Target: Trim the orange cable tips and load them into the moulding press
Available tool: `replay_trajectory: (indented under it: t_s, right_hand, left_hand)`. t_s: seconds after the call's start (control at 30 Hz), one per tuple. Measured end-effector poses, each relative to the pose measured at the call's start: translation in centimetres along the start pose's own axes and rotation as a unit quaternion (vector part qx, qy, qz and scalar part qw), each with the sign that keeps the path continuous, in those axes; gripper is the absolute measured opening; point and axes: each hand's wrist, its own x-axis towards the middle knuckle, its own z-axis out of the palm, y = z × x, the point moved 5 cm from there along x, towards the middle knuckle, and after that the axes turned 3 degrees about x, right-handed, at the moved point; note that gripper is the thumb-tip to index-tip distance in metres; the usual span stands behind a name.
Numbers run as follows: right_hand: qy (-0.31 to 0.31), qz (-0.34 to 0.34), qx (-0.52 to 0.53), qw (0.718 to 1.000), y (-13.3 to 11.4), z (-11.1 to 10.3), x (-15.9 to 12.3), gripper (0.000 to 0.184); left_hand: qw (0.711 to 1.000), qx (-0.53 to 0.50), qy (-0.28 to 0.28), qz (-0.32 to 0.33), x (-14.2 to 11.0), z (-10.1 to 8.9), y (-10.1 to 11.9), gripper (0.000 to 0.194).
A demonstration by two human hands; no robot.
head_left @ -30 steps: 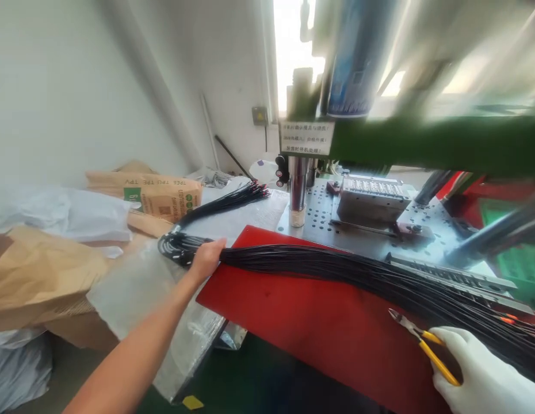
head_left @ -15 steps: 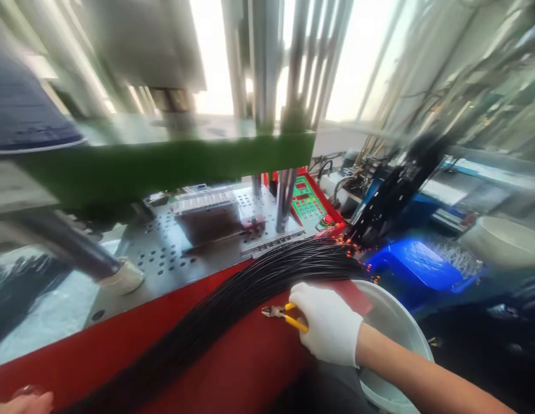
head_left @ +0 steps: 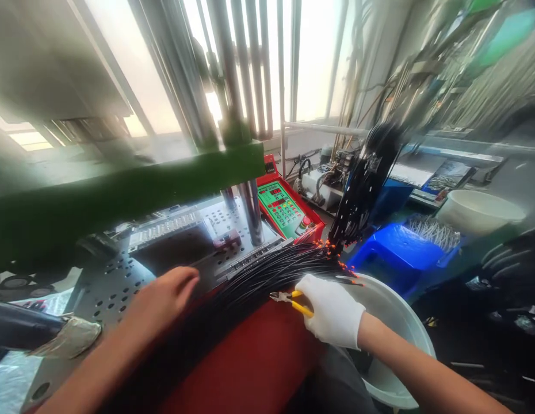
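My right hand, in a white glove, is closed around yellow-handled cutting pliers. The pliers' jaws point left and lie close to a thick bundle of thin black cables with orange tips at the far end. The bundle rests along a red surface. Bare and slightly blurred, my left hand is above the left part of the bundle. Its fingers are loosely bent and apart, with nothing visible in them; part of them is turned away from me.
A press with a green crossbeam and a perforated metal plate stands at left. Behind the cables is a red control box. A pale bucket sits under my right arm, near a blue stool and hanging black cables.
My left hand has come up from the bottom left corner to above the cables. The view has turned right. The pliers stay in my right hand, now nearer the bundle.
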Motion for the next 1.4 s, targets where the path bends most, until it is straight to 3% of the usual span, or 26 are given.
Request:
replay_trajectory:
  t_s: [0.07,0.13,0.23,0.4,0.47,0.57,0.67,0.9,1.17,1.4]
  right_hand:
    - [0.015,0.006,0.021,1.0,0.0,0.3,0.1,0.027]
    - [0.033,0.009,0.036,0.999,0.3,0.8,0.0,0.027]
    - [0.076,0.014,0.052,0.996,0.8,1.7,-0.3,0.029]
    - [0.13,0.016,0.078,0.988,1.2,2.9,-0.7,0.037]
    - [0.139,0.01,0.08,0.987,1.1,2.9,-0.8,0.04]
    - [0.145,0.006,0.087,0.986,0.9,2.7,-0.7,0.044]
    - [0.146,0.008,0.095,0.985,0.8,2.7,-0.6,0.045]
    - [0.153,0.008,0.098,0.983,1.1,2.9,-0.6,0.043]
    - [0.14,-0.003,0.092,0.986,1.4,3.1,-0.9,0.041]
    - [0.135,-0.005,0.096,0.986,1.2,3.2,-0.8,0.04]
  left_hand:
    - [0.996,0.036,-0.048,0.059,3.5,2.5,3.1,0.029]
    - [0.988,0.056,-0.12,0.075,6.4,5.2,5.2,0.035]
    - [0.983,0.066,-0.145,0.094,7.8,7.2,6.6,0.038]
    - [0.979,0.07,-0.152,0.114,5.6,6.8,6.7,0.023]
    - [0.982,0.075,-0.127,0.121,5.1,6.1,7.0,0.021]
    - [0.982,0.05,-0.081,0.161,5.8,5.4,7.6,0.028]
    - [0.974,-0.004,-0.118,0.193,7.1,6.1,7.8,0.029]
    - [0.975,-0.035,-0.13,0.178,7.9,7.3,7.2,0.031]
    - [0.98,-0.057,-0.135,0.138,6.4,6.3,5.5,0.033]
    - [0.987,-0.025,-0.111,0.113,5.4,6.5,6.5,0.035]
